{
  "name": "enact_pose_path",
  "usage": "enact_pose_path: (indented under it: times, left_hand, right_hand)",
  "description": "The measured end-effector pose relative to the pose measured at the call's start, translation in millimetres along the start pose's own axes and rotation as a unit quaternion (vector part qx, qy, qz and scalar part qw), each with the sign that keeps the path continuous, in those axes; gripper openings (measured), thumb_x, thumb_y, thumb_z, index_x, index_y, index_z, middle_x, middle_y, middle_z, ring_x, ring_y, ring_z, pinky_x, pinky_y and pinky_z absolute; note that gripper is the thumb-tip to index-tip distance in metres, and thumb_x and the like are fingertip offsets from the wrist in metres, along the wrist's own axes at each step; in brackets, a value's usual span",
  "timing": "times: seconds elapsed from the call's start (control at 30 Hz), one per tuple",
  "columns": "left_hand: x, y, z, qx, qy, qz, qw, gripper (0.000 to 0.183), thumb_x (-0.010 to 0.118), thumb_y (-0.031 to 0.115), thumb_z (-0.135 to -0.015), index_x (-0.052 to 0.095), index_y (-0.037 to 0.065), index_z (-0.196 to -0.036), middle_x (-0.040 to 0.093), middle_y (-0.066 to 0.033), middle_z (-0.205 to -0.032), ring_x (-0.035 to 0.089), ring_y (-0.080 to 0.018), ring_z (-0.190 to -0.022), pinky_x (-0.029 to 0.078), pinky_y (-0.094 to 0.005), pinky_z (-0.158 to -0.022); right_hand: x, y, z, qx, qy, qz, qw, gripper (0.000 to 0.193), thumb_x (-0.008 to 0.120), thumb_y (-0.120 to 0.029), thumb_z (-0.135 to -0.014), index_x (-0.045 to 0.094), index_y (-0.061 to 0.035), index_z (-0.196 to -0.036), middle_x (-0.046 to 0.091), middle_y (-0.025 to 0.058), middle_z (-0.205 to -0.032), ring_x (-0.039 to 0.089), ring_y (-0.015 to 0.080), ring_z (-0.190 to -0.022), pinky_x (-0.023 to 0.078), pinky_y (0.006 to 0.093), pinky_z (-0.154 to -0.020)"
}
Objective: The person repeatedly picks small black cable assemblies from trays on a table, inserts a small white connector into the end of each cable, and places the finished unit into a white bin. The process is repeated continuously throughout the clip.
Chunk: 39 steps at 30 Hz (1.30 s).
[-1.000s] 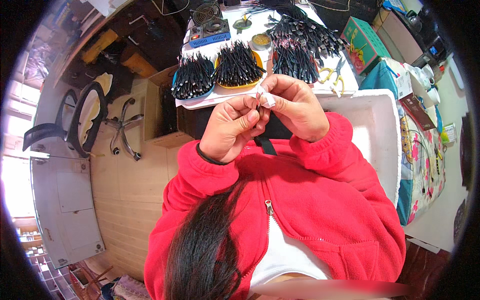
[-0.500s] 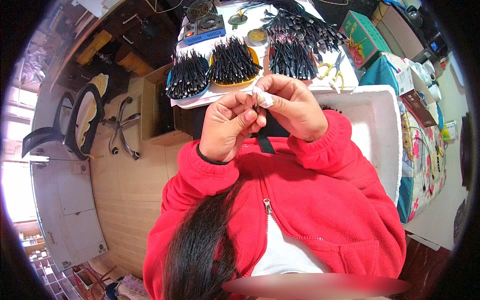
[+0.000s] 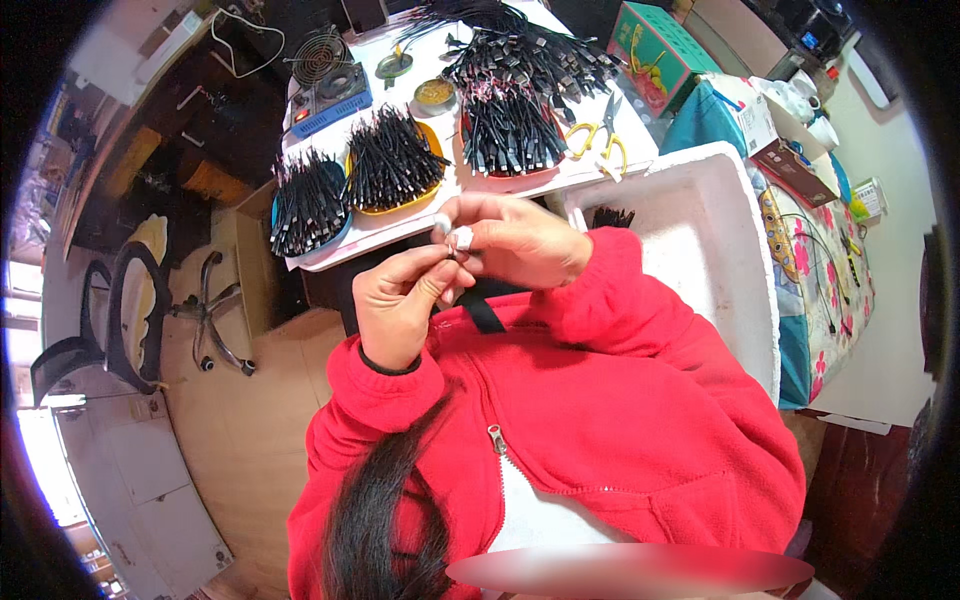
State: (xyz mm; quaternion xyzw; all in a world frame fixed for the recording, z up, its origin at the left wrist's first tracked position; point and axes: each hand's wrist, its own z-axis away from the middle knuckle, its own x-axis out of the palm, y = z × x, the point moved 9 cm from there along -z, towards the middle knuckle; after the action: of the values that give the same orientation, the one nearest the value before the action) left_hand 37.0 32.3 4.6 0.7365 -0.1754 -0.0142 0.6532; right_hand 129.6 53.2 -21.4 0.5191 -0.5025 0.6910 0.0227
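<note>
My left hand (image 3: pixel 395 305) is closed, thumb and forefinger pinching a short dark cable end (image 3: pixel 452 253). My right hand (image 3: pixel 525 240) comes in from the other side, its fingertips closed at the same cable end. White wraps (image 3: pixel 461 238) cover fingertips of my right hand. The fingers hide most of the cable. Beyond my hands, on the white table (image 3: pixel 345 250), short black cables with bare reddish ends stand in bundles: one in a blue tray (image 3: pixel 311 205), one in a yellow tray (image 3: pixel 395 165), one in a red tray (image 3: pixel 512 130).
Yellow-handled scissors (image 3: pixel 607 140) lie near the table's right edge. Behind are a cable pile (image 3: pixel 530 55), a round tin (image 3: pixel 435 95) and a blue device (image 3: pixel 335 105). A white foam box (image 3: pixel 765 270) stands at right, an office chair (image 3: pixel 215 320) at left.
The whole view has shifted, so the table and trays sit further left and tilted. My hands stay together at the cable; the right fingers have turned over its end.
</note>
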Motion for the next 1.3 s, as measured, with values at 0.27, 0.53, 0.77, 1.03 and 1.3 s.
enact_pose_path:
  times: [0.27,0.53,0.77,1.03,1.3]
  left_hand:
    - [-12.6,-24.7,-20.0,-0.034,0.034,0.096,0.994,0.016,0.061,0.005,-0.089,0.066,-0.004,-0.102,0.068,-0.0123,-0.084,0.058,-0.0106,-0.067,0.046,-0.0206,-0.061]
    - [-19.9,-30.8,-18.5,-0.047,0.039,0.082,0.995,0.015,0.06,0.005,-0.09,0.065,-0.002,-0.102,0.067,-0.0121,-0.085,0.06,-0.0126,-0.069,0.047,-0.022,-0.06]
    - [-23.6,-28.8,-15.5,-0.043,0.058,0.1,0.992,0.015,0.06,0.005,-0.09,0.065,-0.002,-0.102,0.067,-0.0112,-0.084,0.061,-0.013,-0.069,0.048,-0.0227,-0.062]
    - [-23.3,-26.2,-19.3,-0.012,0.08,0.153,0.985,0.016,0.058,0.006,-0.091,0.063,-0.001,-0.105,0.068,-0.0147,-0.093,0.067,-0.0231,-0.083,0.054,-0.0308,-0.074]
    - [-19.6,-12.6,-26.4,-0.013,0.116,0.212,0.97,0.014,0.056,0.007,-0.093,0.062,-0.002,-0.102,0.068,-0.0152,-0.096,0.067,-0.0256,-0.09,0.056,-0.0344,-0.079]
  right_hand:
    - [-126.8,-184.0,12.4,-0.18,0.373,0.722,0.554,0.019,0.066,-0.018,-0.08,0.067,0.0001,-0.085,0.067,0.0173,-0.08,0.066,0.0325,-0.075,0.051,0.0383,-0.07]
    - [-177.4,-173.8,-3.1,0.046,0.398,0.797,0.451,0.024,0.068,-0.025,-0.077,0.07,-0.0027,-0.086,0.067,0.0216,-0.086,0.065,0.038,-0.084,0.051,0.0445,-0.078]
    - [-144.7,-178.6,-0.7,-0.092,0.351,0.817,0.447,0.015,0.068,-0.02,-0.076,0.066,-0.0049,-0.08,0.065,0.0172,-0.082,0.063,0.0357,-0.08,0.05,0.0435,-0.072]
    - [-85.8,-186.9,18.5,-0.254,0.376,0.855,0.251,0.009,0.061,-0.016,-0.082,0.056,-0.0072,-0.082,0.059,0.0116,-0.079,0.062,0.033,-0.074,0.05,0.042,-0.063]
    - [-27.6,-169.4,39.5,-0.327,0.335,0.691,0.55,0.011,0.063,-0.01,-0.086,0.058,-0.0005,-0.086,0.062,0.0071,-0.07,0.06,0.0123,-0.06,0.046,0.0262,-0.054]
